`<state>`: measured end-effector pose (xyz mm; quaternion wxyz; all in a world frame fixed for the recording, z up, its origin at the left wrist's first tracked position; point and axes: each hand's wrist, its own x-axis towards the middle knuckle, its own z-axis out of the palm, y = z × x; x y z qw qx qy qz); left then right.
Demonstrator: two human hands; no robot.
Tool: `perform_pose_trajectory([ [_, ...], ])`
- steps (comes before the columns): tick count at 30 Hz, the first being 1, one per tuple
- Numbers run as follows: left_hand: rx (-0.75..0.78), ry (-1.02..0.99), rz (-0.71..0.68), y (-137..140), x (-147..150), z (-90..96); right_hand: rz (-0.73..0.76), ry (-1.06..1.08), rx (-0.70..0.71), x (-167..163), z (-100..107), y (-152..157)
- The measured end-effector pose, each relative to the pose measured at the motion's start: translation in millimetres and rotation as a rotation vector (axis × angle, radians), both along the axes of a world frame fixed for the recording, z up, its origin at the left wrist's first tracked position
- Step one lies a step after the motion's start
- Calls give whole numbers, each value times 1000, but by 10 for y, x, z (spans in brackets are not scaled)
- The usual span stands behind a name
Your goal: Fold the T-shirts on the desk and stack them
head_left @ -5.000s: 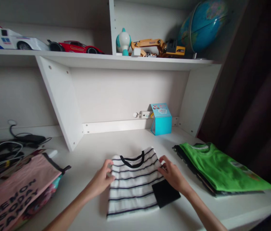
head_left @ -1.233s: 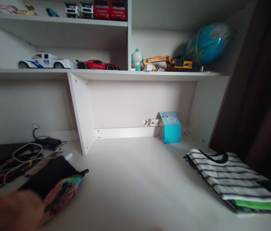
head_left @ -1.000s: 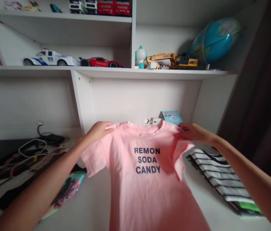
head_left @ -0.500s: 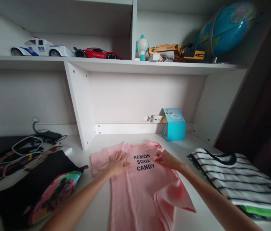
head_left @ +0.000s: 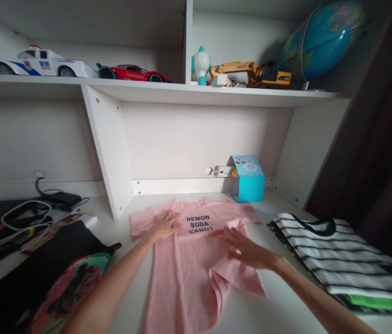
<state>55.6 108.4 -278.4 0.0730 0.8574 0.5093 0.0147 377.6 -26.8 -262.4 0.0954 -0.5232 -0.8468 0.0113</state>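
Observation:
A pink T-shirt (head_left: 182, 264) lettered REMON SODA CANDY lies face up on the white desk, its collar toward the back. Its left sleeve lies flat, and its right sleeve stretches out toward the blue calendar. The lower right part is rumpled and folded over. My left hand (head_left: 164, 225) rests flat on the shirt's upper left, fingers spread. My right hand (head_left: 243, 247) is over the right side of the shirt, below the lettering, with its fingers stretched out and apart. Whether its fingertips press on the cloth I cannot tell.
Folded clothes with a striped shirt (head_left: 331, 255) on top lie to the right. A black garment (head_left: 43, 264) and tangled cables (head_left: 25, 218) lie left. Behind stands a blue desk calendar (head_left: 250, 185). Overhead, a shelf (head_left: 147, 90) holds toy vehicles and a globe (head_left: 331, 37).
My right hand has let go of the shirt's upper right and moved nearer to me, its fingers opening. The right sleeve is now spread outward. My left hand stays on the cloth.

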Motion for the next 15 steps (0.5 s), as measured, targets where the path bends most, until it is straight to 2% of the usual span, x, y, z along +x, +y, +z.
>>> perform_pose_trajectory([
  [3,29,-17,-19,119,-48,-36,105,108,-50,-153,-127,-535],
  [6,48,-25,-35,205,-81,-75,123,213,-52,-184,-110,-960],
  [10,52,-23,-49,236,-105,-70,-26,192,-49,-31,-174,-1274],
  [15,57,-6,-7,100,-12,14,-236,289,23,539,-375,-1405],
])
